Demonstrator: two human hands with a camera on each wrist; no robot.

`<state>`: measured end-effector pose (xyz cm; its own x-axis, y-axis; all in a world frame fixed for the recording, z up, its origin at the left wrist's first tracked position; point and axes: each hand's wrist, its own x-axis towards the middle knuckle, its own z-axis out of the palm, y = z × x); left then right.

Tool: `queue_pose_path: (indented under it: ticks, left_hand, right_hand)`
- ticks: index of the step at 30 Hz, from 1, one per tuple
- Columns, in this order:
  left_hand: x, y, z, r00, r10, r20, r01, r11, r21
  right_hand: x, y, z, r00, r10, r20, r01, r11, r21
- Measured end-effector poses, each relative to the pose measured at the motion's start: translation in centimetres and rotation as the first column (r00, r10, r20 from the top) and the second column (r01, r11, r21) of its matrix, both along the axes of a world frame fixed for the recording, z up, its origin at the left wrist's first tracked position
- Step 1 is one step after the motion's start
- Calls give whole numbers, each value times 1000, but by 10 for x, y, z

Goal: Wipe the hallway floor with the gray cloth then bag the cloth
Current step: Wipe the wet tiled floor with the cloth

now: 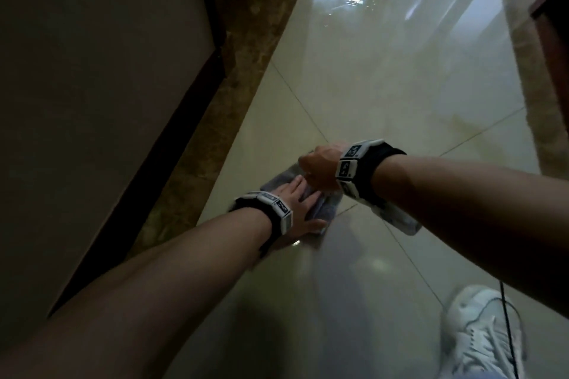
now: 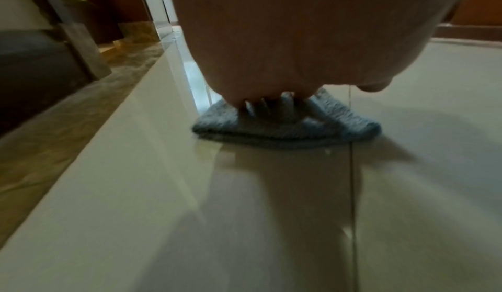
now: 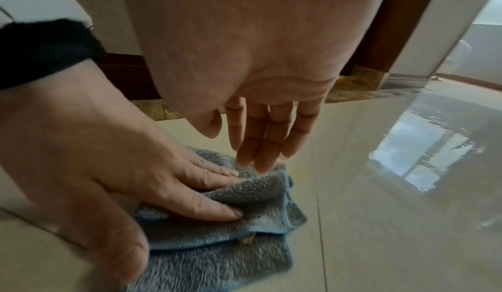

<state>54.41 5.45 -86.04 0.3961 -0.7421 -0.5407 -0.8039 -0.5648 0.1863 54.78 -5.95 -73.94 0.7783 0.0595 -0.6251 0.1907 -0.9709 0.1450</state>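
Left hand [image 1: 297, 204] is lying flat on the cloth [image 1: 323, 209] at frame center, fingers straight and pressing, not clamping. Cloth is sitting folded on the floor [image 1: 400, 95], beside the brown border strip [image 1: 246, 77] at left. Right hand [image 1: 318, 168] is hovering just above the cloth's far edge, fingers loose and apart, holding nothing. Risks, imo: cloth is bunching under the palm, so w/ uneven pressure it could skid or unfold; floor at upper right is looking wet & glossy, so the shoe [image 1: 480, 332] at lower right could slip.
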Motion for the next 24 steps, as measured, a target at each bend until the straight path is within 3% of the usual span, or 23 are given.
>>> queue_pose_path:
  ticks: [5,10,13,20,24]
  left_hand:
    - [17,43,-9,996,-20,83,24,999,-42]
    - [24,67,-3,982,93,165,-91,996,-22]
    - [21,72,-4,970,189,152,-182,982,-59]
    - [11,60,2,927,356,116,-361,932,32]
    - [10,45,20,894,443,70,-449,884,133]
  right_hand:
    - [27,11,-11,991,136,-17,-135,989,54]
    - [57,12,-46,975,221,1,-220,973,68]
    - [77,3,-55,938,345,38,-347,936,59]
    - [120,-25,-53,917,221,331,-317,908,273]
    - [133,-47,-42,896,220,385,-331,910,249]
